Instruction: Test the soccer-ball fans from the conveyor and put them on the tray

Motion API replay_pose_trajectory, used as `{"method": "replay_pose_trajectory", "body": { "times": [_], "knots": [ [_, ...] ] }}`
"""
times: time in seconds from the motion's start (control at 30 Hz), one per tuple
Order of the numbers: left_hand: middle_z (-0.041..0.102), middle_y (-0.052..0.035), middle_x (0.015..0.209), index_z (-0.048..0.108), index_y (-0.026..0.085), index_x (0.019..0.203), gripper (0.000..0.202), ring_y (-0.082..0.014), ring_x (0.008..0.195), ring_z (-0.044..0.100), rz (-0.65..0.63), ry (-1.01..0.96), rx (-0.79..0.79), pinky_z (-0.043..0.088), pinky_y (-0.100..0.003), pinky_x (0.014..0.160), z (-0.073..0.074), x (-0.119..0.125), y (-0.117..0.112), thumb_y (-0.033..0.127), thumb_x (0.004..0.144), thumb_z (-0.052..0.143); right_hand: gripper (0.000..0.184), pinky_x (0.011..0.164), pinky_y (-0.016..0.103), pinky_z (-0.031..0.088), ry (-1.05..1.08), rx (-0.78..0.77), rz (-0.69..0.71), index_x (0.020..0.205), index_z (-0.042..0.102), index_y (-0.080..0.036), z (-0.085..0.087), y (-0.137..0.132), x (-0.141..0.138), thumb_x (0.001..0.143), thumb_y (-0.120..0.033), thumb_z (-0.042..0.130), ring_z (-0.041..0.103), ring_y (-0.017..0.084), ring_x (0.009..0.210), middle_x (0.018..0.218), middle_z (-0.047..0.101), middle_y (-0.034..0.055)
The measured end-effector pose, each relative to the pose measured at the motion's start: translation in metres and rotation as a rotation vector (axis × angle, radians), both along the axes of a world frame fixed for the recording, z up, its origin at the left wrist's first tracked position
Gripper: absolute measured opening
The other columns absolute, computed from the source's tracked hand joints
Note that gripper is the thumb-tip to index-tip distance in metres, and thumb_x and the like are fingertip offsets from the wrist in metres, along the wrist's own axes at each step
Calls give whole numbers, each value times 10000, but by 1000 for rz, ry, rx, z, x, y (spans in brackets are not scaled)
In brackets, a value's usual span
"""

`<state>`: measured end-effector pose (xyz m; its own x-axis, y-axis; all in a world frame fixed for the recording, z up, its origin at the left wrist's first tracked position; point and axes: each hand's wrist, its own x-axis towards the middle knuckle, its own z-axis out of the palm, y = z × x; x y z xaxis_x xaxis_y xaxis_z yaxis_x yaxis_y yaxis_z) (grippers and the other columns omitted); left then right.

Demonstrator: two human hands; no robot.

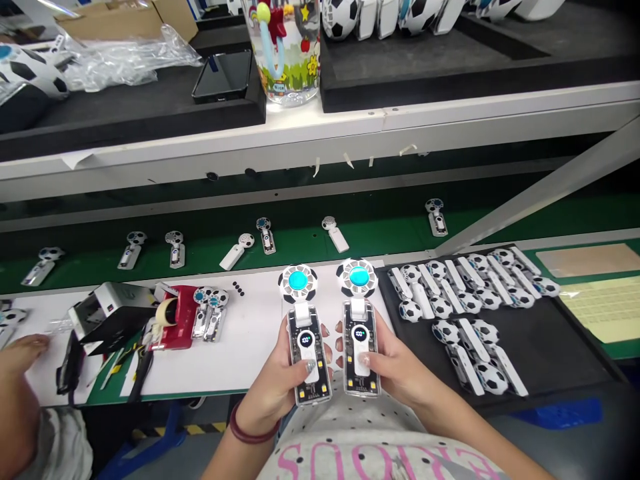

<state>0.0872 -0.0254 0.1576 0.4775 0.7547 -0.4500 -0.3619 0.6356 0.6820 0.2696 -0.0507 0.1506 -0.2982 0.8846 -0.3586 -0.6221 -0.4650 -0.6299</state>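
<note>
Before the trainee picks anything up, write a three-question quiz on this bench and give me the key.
1. What number shows on the round display of the football-patterned device in the left hand?
2. True or false: the red tape dispenser stands on the black tray.
3. What lies beside the patterned cup, on its left in the picture?
A) A hammer
B) A phone
C) A pair of gloves

Key:
1. 100.
2. False; it stands well to the left of the tray.
3. B.
</note>
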Motion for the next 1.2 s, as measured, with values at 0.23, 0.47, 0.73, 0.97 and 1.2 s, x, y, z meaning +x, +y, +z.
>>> {"method": "replay_pose_trajectory", "body": {
  "times": [0.23,0.47,0.73,0.97,1.2],
  "knots": [
    [604,-49,801,266,267,1240,671,-201,659,589,-33,-39,44,474,-329,609,0,-1,-1,242,699,663,847,881,373,431,-7,20,-1,1361,155,-335,-1,-2,-1,704,-222,677,546,212,1046,1215,535,48],
    [603,-57,806,266,242,1233,678,-202,656,586,-59,-59,46,462,-335,615,1,-1,0,245,689,671,832,849,374,439,3,39,16,1355,152,-310,3,-1,0,710,-220,671,576,210,977,1159,564,59],
    [592,-42,789,320,254,1159,605,-200,644,590,-64,-79,43,468,-326,581,5,1,1,264,678,687,846,890,428,408,-8,45,31,1357,101,-304,6,-2,1,723,-224,656,561,237,1011,1189,534,83],
    [565,-57,978,366,269,1125,556,-174,729,596,-12,-105,33,465,-265,571,3,0,0,270,678,697,721,888,433,412,-35,91,34,1294,211,-297,3,-1,1,729,-261,656,543,235,1021,1176,510,78],
    [586,-47,877,439,247,1109,495,-163,746,564,15,-150,156,459,-281,624,5,-4,6,345,688,680,612,850,393,439,-175,193,34,1232,299,-330,6,2,14,738,-268,654,546,186,955,1062,538,34]
  ]
}}
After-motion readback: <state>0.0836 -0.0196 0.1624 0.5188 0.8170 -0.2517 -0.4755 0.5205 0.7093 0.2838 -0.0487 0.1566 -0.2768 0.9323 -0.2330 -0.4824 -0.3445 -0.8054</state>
